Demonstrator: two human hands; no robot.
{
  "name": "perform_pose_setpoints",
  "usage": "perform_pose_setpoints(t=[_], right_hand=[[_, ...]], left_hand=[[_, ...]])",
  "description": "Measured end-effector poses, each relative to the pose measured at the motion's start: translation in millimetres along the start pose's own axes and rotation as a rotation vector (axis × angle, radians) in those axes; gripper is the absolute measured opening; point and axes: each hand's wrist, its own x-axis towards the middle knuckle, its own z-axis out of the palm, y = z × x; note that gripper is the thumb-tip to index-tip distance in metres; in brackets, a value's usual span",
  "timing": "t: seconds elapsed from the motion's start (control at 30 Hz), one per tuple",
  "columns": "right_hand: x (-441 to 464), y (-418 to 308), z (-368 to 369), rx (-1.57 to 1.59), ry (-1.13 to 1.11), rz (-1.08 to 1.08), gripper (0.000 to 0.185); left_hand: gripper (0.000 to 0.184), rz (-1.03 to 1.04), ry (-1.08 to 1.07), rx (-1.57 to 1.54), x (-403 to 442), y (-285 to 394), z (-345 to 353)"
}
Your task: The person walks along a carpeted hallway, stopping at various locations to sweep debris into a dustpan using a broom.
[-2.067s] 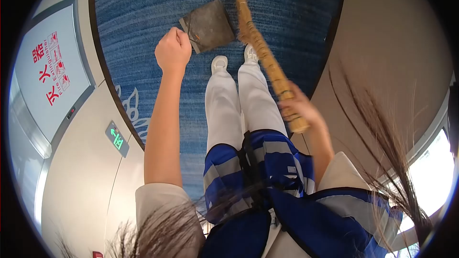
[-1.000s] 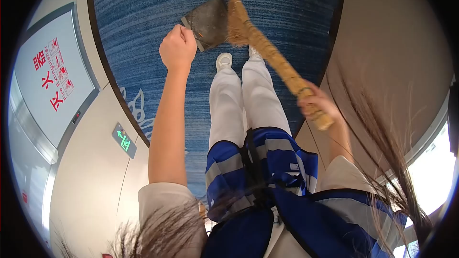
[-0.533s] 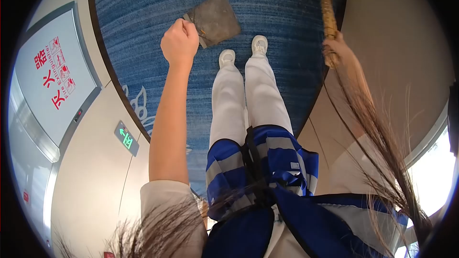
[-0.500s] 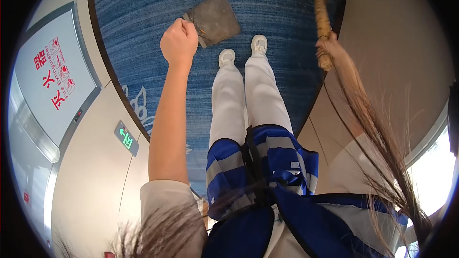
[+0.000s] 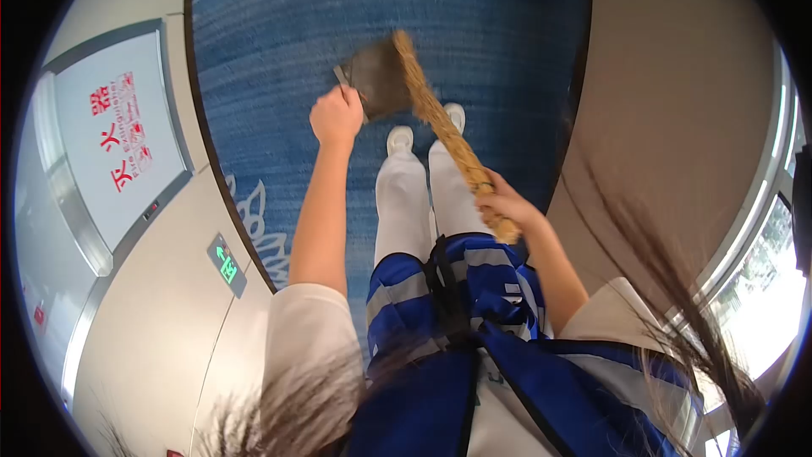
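My left hand [image 5: 337, 114] is a closed fist at the near left edge of a grey, square dustpan [image 5: 381, 76], gripping its handle, which is mostly hidden in my fingers. In my right hand [image 5: 510, 205] is a long straw broom [image 5: 452, 142], gripped near its lower end. The broom slants up and to the left, its far tip overlapping the right side of the dustpan in view. Whether the tip touches the pan I cannot tell.
Blue patterned carpet [image 5: 499, 25] lies underfoot, with my white shoes [image 5: 400, 140] just below the dustpan. A wall with a fire extinguisher cabinet [image 5: 110, 144] and a green exit sign [image 5: 227, 266] runs along the left. A beige wall [image 5: 668, 101] borders the right.
The broom has swung from the far right inward across to the dustpan, and my right hand came in closer to my body. My left hand with the dustpan has shifted slightly down.
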Motion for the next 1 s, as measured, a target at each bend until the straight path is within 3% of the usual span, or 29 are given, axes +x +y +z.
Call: perform_pose_setpoints(t=[0.07, 0.17, 0.27, 0.3, 0.37, 0.4, 0.47, 0.5, 0.57, 0.6, 0.67, 0.77, 0.87, 0.93, 1.0], right_hand=[[-50.1, -42.2, -28.0, -0.044, -0.072, 0.073, 0.074], [-108.2, -53.8, -67.2, -0.151, 0.006, 0.088, 0.076], [-136.6, -47.0, -87.9, -0.308, 0.191, 0.058, 0.074], [-128.1, -37.3, -101.0, -0.337, 0.186, 0.039, 0.074], [-101.2, -16.2, -130.6, -0.543, 0.434, 0.0, 0.069], [-88.3, -11.5, -142.6, -0.578, 0.421, -0.003, 0.069], [-67.0, -17.3, -150.5, -0.712, 0.507, 0.114, 0.055], [-69.7, -40.1, -136.7, -0.747, 0.496, 0.1, 0.055], [-111.4, -97.9, -93.2, -0.804, 0.212, 0.222, 0.051], [-146.4, -127.7, -54.8, -0.84, 0.206, 0.234, 0.051], [-197.1, -174.9, 22.4, -1.257, -0.053, -0.675, 0.036], [-128.7, -167.0, -30.2, -1.292, -0.041, -0.557, 0.033], [-119.1, -203.0, 73.4, -1.282, 0.06, -0.645, 0.025], [-100.3, -237.7, 100.3, -1.302, 0.116, -0.675, 0.021], [-36.3, -266.2, 82.4, -0.826, 0.155, -0.38, 0.024]], left_hand=[[0.044, -0.068, -0.114, -0.004, 3.0, 4.1, -14.0], [0.053, -0.214, -0.385, 0.065, 12.6, -16.8, -39.5], [0.052, -0.254, -0.349, 0.012, 15.2, -65.3, -69.6], [0.052, -0.269, -0.322, -0.003, 20.9, -81.2, -82.5], [0.05, -0.275, -0.277, -0.09, 18.6, -112.0, -108.8], [0.05, -0.308, -0.263, -0.1, 15.2, -121.2, -124.5], [0.048, -0.425, -0.207, -0.253, 18.9, -142.7, -161.5], [0.048, -0.453, -0.183, -0.264, 23.6, -156.7, -171.5], [0.047, -0.426, -0.123, -0.357, 26.3, -180.5, -183.0], [0.047, -0.462, -0.117, -0.368, 25.5, -187.6, -189.9], [0.044, -0.591, -0.13, -0.473, 36.7, -194.7, -208.3], [0.043, -0.73, -0.066, -0.617, 58.5, -223.5, -207.1], [0.042, -0.823, -0.033, -0.708, 88.6, -250.8, -209.9], [0.042, -0.786, 0.021, -0.663, 108.9, -276.4, -196.7], [0.042, -0.768, 0.078, -0.604, 118.2, -292.7, -197.4]])
